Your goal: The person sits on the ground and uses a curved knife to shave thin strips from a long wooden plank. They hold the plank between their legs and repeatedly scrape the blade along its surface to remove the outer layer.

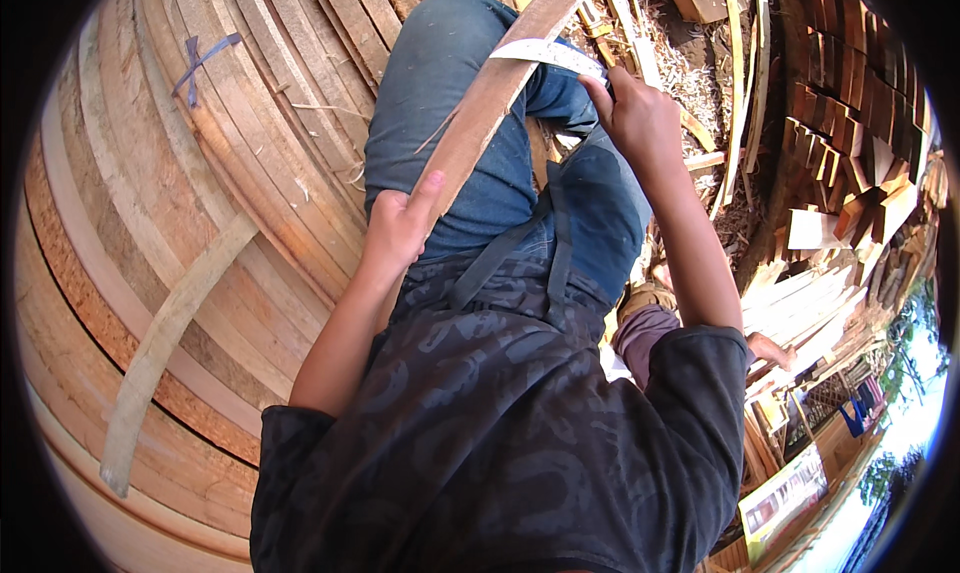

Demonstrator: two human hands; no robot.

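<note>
A long wooden slat [478, 133] slants up across my thigh and runs out of the top of the view. My left hand [397, 221] is closed round its lower end, with the thumb along the top face. In my closed right hand [640, 118] is a knife with a bright, slightly curved blade [545, 53]; its handle is hidden by my fingers. The blade lies across the slat above my bent knee. A thin sliver [437, 133] sticks out from the slat's left edge.
Stacked boards [290, 203] fill the left, with a loose curved strip [175, 343] and a dark ribbon [205, 63] on them. Shavings [690, 48] litter the ground ahead. At the right stand piled wood pieces [860, 123]; another person's leg [640, 343] shows beside me.
</note>
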